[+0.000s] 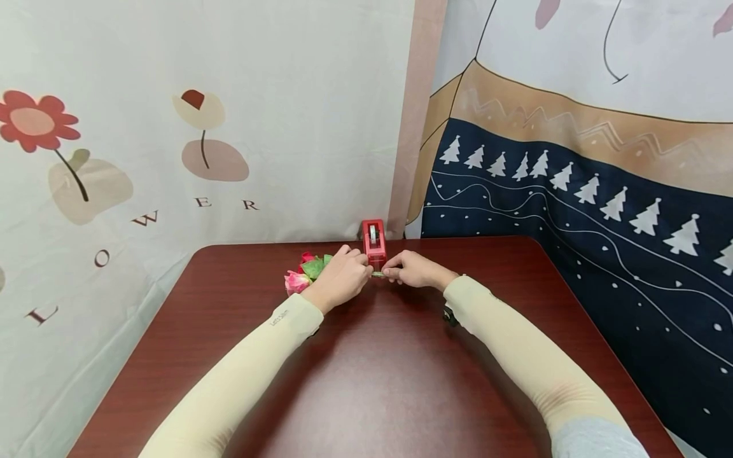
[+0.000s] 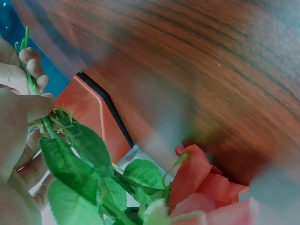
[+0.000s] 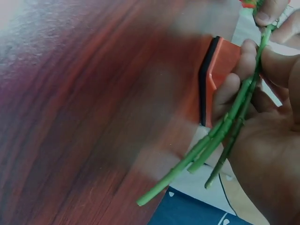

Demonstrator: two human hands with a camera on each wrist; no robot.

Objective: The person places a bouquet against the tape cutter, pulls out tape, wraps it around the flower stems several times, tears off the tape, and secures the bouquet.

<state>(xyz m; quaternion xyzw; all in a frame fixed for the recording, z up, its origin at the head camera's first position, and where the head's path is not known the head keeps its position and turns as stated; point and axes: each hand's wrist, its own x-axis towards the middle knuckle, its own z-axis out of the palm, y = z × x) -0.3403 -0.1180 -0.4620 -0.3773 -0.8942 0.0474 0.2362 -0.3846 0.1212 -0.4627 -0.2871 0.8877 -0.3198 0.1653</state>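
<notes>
Head view: left hand (image 1: 342, 278) and right hand (image 1: 417, 270) pinching flower stems (image 3: 225, 127) mid-frame.
Blossoms (image 1: 296, 282) show left of centre, a red tape dispenser (image 1: 374, 245) just above the stems.

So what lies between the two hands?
In the head view, green stems bridge the gap between the left hand and right hand, with the red tape dispenser behind.

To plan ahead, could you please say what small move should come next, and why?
Perhaps the right hand could release the stems and reach for the red tape dispenser: the left hand pinches the stems too, and the dispenser stands just beyond.
</notes>
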